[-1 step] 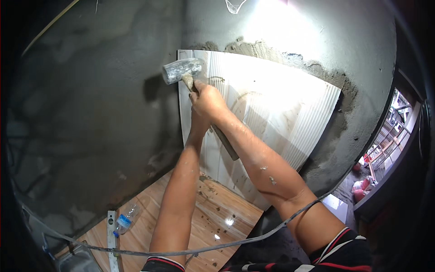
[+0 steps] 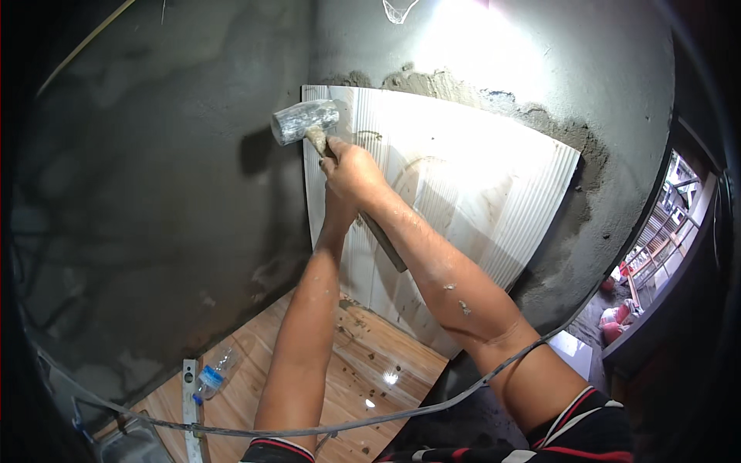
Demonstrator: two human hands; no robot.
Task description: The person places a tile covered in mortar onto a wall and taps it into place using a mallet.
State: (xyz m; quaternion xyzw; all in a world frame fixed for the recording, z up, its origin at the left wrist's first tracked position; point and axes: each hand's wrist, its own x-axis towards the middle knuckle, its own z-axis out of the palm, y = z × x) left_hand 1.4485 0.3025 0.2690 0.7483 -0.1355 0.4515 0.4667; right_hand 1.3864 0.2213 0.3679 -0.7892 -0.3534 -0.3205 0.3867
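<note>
From my end I see 2 grey plastered walls meeting in a corner: the left wall [image 2: 154, 201] is dark and blotchy, while the right wall [image 2: 629, 131] carries rough mortar [image 2: 594, 154] and a blown-out patch of white light [image 2: 478, 46] near its top. Below them I make out a glossy wood-grain surface [image 2: 247, 347] with dark spots, though I can't tell if it's floor or worktop. At the far right, daylight fills a slanting opening [image 2: 664, 239], with bars [image 2: 668, 220] visible through it.

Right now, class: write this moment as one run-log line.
Right hand: gripping hammer | Left hand: mostly hidden, hold unclear | Hammer: head overlaps upper-left edge of white panel in view
</note>
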